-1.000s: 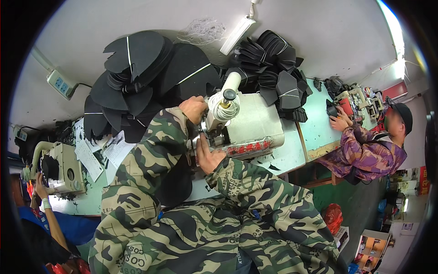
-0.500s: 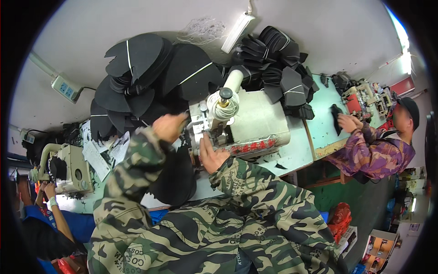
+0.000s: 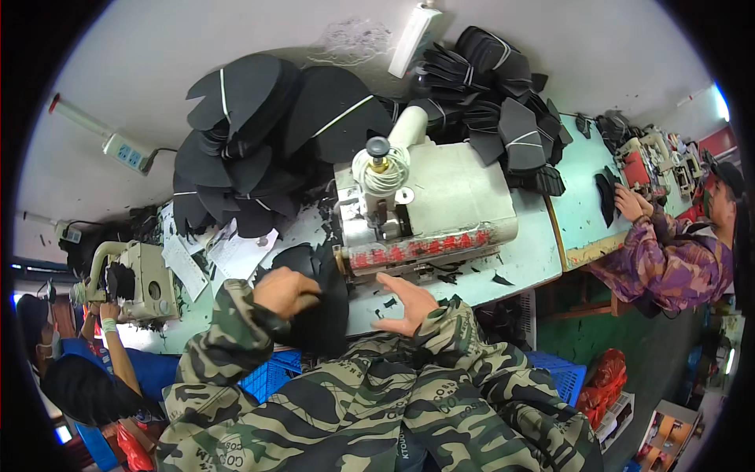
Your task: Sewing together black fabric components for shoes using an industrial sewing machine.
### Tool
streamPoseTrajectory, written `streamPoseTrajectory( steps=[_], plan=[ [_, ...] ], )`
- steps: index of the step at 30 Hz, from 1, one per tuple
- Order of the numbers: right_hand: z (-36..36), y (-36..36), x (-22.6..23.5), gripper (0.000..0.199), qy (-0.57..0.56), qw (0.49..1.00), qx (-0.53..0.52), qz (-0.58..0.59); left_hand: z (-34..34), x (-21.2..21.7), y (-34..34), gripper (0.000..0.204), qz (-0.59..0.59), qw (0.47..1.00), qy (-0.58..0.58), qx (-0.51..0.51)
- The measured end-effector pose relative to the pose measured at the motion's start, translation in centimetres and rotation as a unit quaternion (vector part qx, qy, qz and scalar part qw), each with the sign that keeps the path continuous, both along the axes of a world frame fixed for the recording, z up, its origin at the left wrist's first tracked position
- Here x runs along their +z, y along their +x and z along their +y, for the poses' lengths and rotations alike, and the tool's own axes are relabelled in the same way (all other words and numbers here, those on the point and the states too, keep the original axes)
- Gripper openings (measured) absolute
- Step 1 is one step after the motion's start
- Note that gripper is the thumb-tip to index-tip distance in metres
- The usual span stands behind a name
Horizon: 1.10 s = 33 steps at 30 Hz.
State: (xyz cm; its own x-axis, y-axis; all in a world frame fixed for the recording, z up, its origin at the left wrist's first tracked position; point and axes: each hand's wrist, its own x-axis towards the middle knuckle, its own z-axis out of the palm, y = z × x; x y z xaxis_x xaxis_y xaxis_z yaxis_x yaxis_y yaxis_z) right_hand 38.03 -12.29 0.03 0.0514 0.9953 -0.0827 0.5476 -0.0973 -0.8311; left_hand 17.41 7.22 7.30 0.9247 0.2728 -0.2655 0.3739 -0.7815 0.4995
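My left hand (image 3: 285,293) is closed at the edge of a black flat cut sheet (image 3: 326,303), its fingers curled over it. The sheet lies at the table's front edge, left of the machine; whether it is one piece or several layers I cannot tell. My right hand (image 3: 407,305) is open over the front edge of the table, thumb and fingers spread, holding nothing. Just beyond it stands a cream machine (image 3: 452,189) with red markings along its front. A cone or coil of white thread (image 3: 381,175) sits on top of its left end.
Tied stacks of black cut pieces (image 3: 236,94) rise behind the machine, more (image 3: 523,138) at back right. Black scraps (image 3: 448,275) and white papers (image 3: 240,250) lie on the table. Co-workers sit left and right; the right one (image 3: 668,256) handles a black piece. Blue crates (image 3: 271,374) stand below.
Both hands have drawn back from the machine's left end toward me. My right hand has spread open, and my left is now over the black sheet. The view has shifted slightly.
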Motion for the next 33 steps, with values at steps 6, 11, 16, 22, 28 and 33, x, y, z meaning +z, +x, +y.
streamPoseTrajectory(
  steps=[6, 11, 16, 22, 28, 33],
  plan=[
    [-1.7, 2.6, -1.3, 0.034, -0.162, 0.861, -0.129, 0.464, -2.6, 0.2, 5.7, 0.021, -0.034, 0.909, -0.306, 0.282],
    [-0.7, 3.9, -1.0, 0.028, -0.091, 0.936, -0.165, 0.296, -1.7, -1.6, 8.5, 0.022, -0.006, 0.923, -0.206, 0.325],
    [0.4, 4.5, -0.8, 0.027, -0.075, 0.909, -0.230, 0.340, 0.4, -3.2, 9.9, 0.028, 0.050, 0.962, -0.113, 0.245],
    [0.8, 3.9, -0.4, 0.023, -0.132, 0.876, -0.229, 0.404, 1.9, -5.0, 11.1, 0.028, 0.016, 0.972, -0.090, 0.216],
    [-1.2, 0.1, 2.3, 0.039, -0.289, 0.708, -0.131, 0.631, 1.9, -4.6, 12.1, 0.023, -0.015, 0.979, -0.088, 0.185],
    [-1.7, 4.5, 5.7, 0.036, 0.064, 0.877, -0.380, 0.288, 3.7, -1.4, 6.9, 0.029, 0.052, 0.961, 0.169, 0.213]
  ],
)
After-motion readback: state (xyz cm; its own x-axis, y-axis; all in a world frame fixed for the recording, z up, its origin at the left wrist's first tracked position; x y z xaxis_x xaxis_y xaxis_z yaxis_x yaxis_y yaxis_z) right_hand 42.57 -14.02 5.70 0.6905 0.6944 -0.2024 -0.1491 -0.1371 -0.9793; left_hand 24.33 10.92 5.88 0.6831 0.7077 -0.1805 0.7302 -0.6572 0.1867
